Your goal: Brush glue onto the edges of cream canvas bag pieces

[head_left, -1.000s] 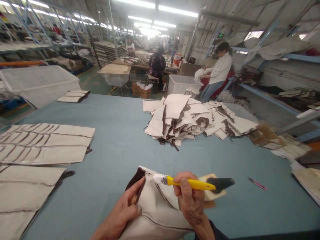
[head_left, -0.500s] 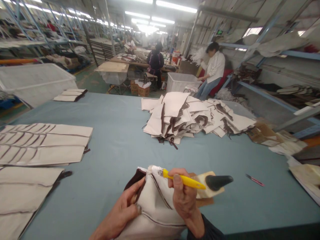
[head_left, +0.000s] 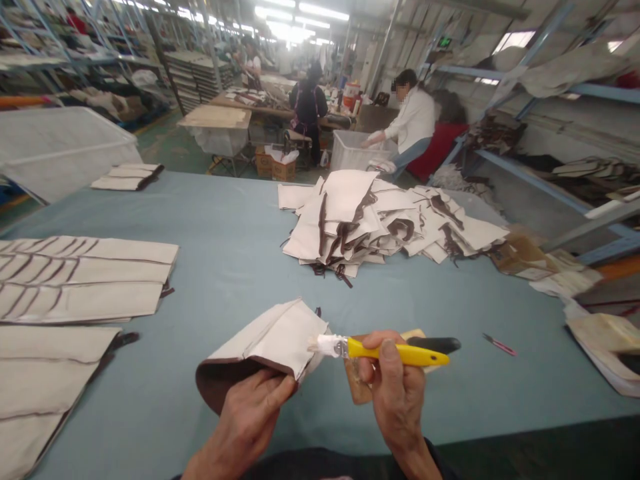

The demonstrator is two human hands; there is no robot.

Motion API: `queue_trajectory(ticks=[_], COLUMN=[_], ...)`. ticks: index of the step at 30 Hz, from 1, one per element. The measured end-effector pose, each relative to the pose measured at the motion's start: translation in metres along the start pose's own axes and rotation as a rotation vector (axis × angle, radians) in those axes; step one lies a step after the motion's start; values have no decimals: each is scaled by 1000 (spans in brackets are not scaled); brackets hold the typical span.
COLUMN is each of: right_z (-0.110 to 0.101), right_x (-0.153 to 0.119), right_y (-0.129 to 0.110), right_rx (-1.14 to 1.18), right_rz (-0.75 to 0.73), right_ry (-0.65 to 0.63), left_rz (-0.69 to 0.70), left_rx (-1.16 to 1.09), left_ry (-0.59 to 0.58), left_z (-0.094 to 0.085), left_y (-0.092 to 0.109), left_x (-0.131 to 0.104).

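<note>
My left hand (head_left: 247, 417) is closed on the open edge of a cream fabric bag (head_left: 270, 330), its fingers partly inside the opening. The bag has a dark brown lining and a raised seam. A paintbrush with a yellow handle (head_left: 413, 355) is gripped in my right hand (head_left: 397, 397), bristles pointing left. White stuff coats its bristles and ferrule, and the tip is over or touching the bag's right side; which one, I cannot tell. Behind my right hand lies a black-handled thing (head_left: 443, 345) on a tan board (head_left: 360, 387), both partly hidden.
A heap of cream pieces (head_left: 350, 213) with brown trim covers the back middle of the blue-green table (head_left: 225, 267). Flat stacked pieces (head_left: 115, 273) lie at left. Small pink-handled snips (head_left: 500, 345) rest at right. A co-worker (head_left: 413, 120) leans over a white bin (head_left: 350, 150) beyond.
The bag has turned, its opening now facing left and toward me. My left hand has shifted its grip along the edge. The brush has moved right and down from the bag's top corner.
</note>
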State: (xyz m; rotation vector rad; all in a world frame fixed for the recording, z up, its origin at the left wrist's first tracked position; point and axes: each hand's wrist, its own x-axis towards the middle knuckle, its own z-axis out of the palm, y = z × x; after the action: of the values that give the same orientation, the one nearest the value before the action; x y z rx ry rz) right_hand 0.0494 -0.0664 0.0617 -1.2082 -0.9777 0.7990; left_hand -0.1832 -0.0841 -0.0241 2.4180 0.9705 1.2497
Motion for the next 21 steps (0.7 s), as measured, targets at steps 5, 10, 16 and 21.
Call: queue_trajectory(ticks=[5,10,16,21], right_z=[-2,-1,-1,2], right_x=[-5,-11,-10,7], right_y=[0,3,-7,-4], right_rx=[-20,-169,-79,-78], right_rz=[-16,-19,143,137], right_ry=[-118,-321,-350,-180], left_rz=[-18,-18,-63,-97], left_rx=[3,-11,-10,28], left_ry=[10,18,4,31], left_z=[8,15,23,25], left_y=[-10,-13,-14,-14], left_x=[-17,-22,-32,-32])
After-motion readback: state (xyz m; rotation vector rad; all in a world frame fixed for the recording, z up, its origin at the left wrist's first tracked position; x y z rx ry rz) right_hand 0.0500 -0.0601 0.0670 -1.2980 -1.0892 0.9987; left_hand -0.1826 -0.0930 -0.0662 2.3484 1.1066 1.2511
